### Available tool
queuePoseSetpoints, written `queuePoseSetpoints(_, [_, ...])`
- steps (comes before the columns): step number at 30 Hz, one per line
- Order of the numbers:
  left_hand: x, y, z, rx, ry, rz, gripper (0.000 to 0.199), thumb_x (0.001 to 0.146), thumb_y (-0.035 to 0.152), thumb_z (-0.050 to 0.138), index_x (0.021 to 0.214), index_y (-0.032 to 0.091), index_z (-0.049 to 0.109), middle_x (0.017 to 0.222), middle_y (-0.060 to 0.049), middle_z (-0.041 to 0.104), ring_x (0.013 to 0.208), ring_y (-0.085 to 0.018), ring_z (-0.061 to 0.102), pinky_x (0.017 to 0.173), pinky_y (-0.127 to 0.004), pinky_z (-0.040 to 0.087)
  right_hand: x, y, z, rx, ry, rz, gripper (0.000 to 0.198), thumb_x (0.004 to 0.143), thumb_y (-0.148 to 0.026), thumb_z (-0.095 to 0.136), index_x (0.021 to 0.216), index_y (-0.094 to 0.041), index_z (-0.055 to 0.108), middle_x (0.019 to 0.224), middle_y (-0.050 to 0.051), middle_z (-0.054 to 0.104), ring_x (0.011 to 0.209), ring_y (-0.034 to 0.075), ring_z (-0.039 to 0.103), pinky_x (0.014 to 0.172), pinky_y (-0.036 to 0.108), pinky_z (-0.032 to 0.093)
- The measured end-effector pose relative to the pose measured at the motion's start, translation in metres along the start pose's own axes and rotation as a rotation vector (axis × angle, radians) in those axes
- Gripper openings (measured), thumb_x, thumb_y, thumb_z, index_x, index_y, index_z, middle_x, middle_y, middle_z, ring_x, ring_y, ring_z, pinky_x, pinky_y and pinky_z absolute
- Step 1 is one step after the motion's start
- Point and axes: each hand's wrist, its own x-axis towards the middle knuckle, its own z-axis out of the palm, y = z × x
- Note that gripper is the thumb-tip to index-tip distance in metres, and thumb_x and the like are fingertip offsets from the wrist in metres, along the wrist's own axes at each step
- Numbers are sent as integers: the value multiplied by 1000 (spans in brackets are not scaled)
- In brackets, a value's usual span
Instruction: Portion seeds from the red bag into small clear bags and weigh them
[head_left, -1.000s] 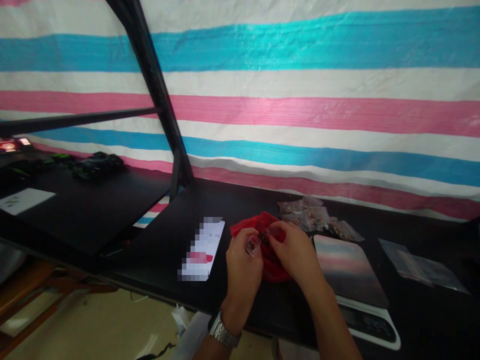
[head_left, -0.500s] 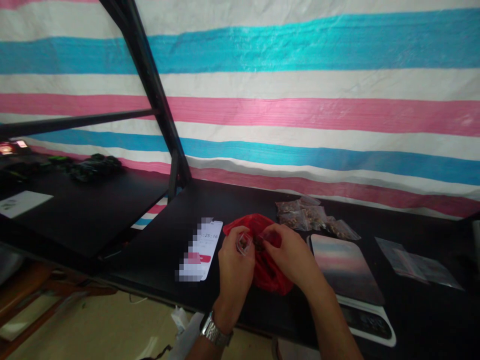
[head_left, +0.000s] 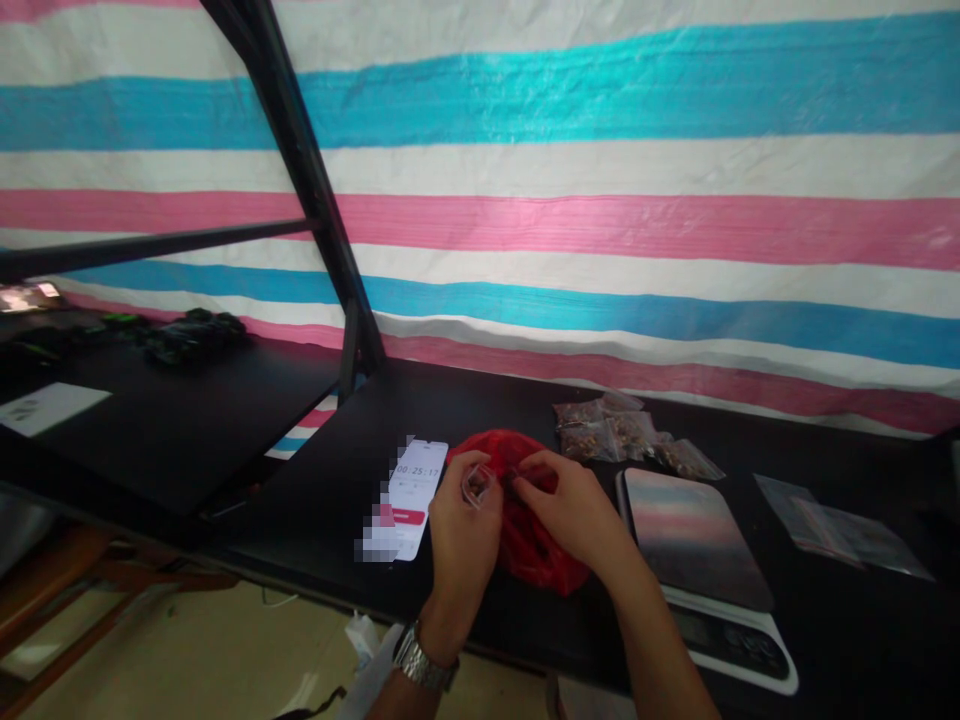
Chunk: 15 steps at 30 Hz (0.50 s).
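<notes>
My left hand [head_left: 463,530], with a metal-banded watch on its wrist, is closed around a small clear plastic bag [head_left: 477,486]. The bag's mouth is held open, and some brownish content shows inside. Just right of it, my right hand [head_left: 574,505] has its thumb and fingers drawn together over the red plastic bag [head_left: 544,560]. What those fingertips hold, if anything, is too dark and small to make out. The red bag lies open on the black table beneath both hands, its inside mostly hidden by them.
Several filled clear bags [head_left: 607,430] lie behind the red bag. A kitchen scale [head_left: 697,540] stands at right, with flat clear zip bags [head_left: 840,530] beyond it. A phone showing a timer [head_left: 412,490] lies at left. A black metal post [head_left: 315,190] rises behind.
My right hand's fingertips have shifted slightly left, nearer the small bag. The left hand still grips that bag. The phone's timer has advanced.
</notes>
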Motion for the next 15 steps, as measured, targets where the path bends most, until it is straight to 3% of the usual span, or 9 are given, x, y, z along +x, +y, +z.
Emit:
queuePoseSetpoints(7, [-7, 3, -2, 150, 132, 94, 27, 89, 32, 67, 115, 24, 66, 104, -7, 70, 95, -29, 64, 94, -51, 49, 4, 4, -14, 236, -2, -17, 19, 90, -33, 67, 101, -20, 75, 96, 8, 82, 90, 25, 77, 84, 37, 56])
queuePoseSetpoints(12, [-21, 13, 4, 68, -18, 115, 37, 95, 34, 64, 129, 24, 55, 123, -10, 62, 114, -30, 58, 97, -49, 50, -7, -15, -37, 460, 0, -112, 32, 87, -45, 74, 107, -21, 73, 105, 9, 82, 97, 26, 77, 88, 38, 57])
queuePoseSetpoints(15, [-23, 15, 9, 44, -106, 111, 32, 100, 34, 58, 129, 23, 53, 122, -11, 58, 114, -29, 57, 98, -50, 49, -16, -28, -44, 425, 20, -168, 28, 87, -41, 74, 107, -22, 74, 102, 6, 81, 95, 25, 76, 88, 37, 57])
